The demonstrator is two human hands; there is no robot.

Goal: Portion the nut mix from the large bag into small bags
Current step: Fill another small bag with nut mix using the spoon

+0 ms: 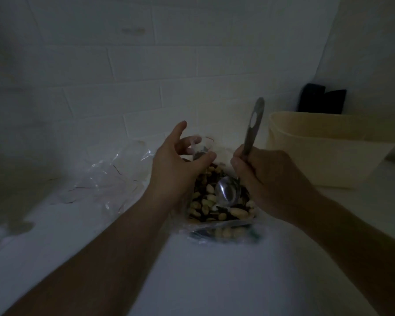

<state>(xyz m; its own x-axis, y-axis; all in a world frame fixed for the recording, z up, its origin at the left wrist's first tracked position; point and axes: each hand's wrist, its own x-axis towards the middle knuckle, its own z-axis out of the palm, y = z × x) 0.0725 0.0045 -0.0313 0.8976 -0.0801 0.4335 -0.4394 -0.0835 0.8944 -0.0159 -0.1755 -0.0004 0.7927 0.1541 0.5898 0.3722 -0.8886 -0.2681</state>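
White worktop, dim light. Cream tub at right, near tiled wall. Crumpled clear bags at left. Large bag of nut mix open at centre, between hands. Right hand: grip clamped on spoon, bowl down in nuts. Left hand: grip pinching small bag above large bag.

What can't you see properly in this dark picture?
Head view, dim and blurry:
- Left hand: it holds a small bag, but how full it is can't be told.
- Spoon, gripped by the right hand: loaded or empty is unclear.
- Dark thing: half hidden behind the cream tub.
- Clear plastic: shape lost in gloom.
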